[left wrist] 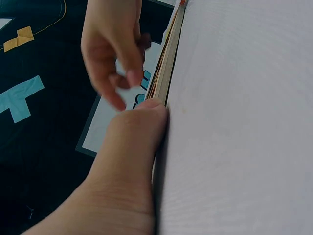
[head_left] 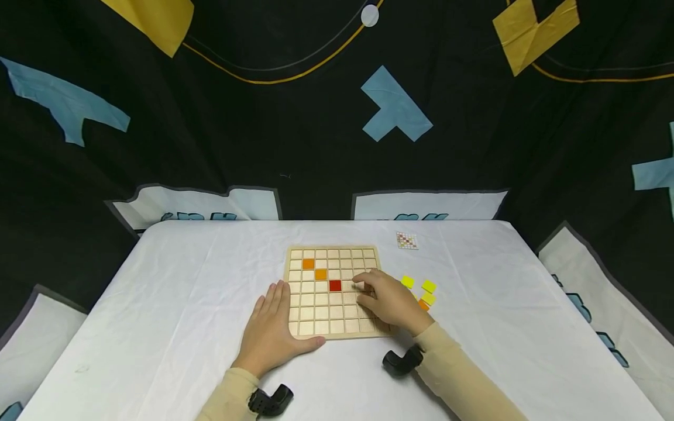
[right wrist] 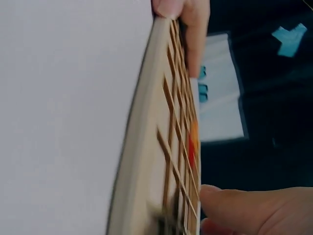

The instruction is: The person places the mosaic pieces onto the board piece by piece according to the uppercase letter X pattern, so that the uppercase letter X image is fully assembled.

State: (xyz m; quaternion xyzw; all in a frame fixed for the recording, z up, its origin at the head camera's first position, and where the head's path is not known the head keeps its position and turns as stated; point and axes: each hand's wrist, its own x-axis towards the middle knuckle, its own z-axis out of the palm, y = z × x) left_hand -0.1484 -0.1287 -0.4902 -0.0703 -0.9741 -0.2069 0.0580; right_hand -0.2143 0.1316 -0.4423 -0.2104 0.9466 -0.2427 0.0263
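Note:
A wooden grid board point(head_left: 330, 324) lies on the white table point(head_left: 184, 304). Two orange tiles point(head_left: 308, 264) point(head_left: 320, 274) and a red tile point(head_left: 334, 285) sit in its cells along a diagonal. My left hand point(head_left: 274, 324) lies flat on the cloth, pressed against the board's left edge point(left wrist: 168, 63). My right hand point(head_left: 388, 301) hovers over the board's right side. Its fingers are curled, with the tips just right of the red tile. Whether they pinch a tile is hidden. In the right wrist view the board point(right wrist: 166, 147) runs edge-on, with my thumb point(right wrist: 244, 205) above it.
Loose yellow tiles point(head_left: 407, 282) point(head_left: 429, 286) and an orange one point(head_left: 423, 305) lie right of the board. A small pattern card point(head_left: 406, 240) lies near the far edge. A black printed backdrop point(head_left: 316, 117) hangs around the table.

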